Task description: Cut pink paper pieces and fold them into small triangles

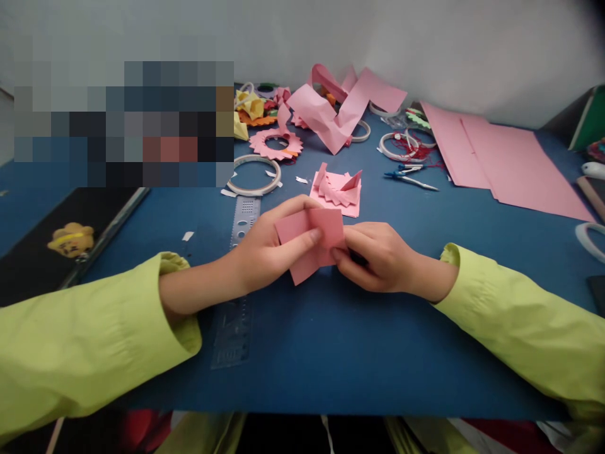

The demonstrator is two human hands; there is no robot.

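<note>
Between my hands, above the blue table, is a small pink piece of paper with creases across it. My left hand grips its left part, the thumb lying over the front. At the right edge, my right hand pinches the same paper between thumb and fingers. Just beyond my hands, a folded pink paper chain rests on a stack of pink paper squares. A clear plastic ruler stencil lies partly under my left forearm.
Tape rolls, a pink paper ring and curled pink paper lie at the back. A blue compass and large pink sheets are to the right. A black case with a plush charm sits left.
</note>
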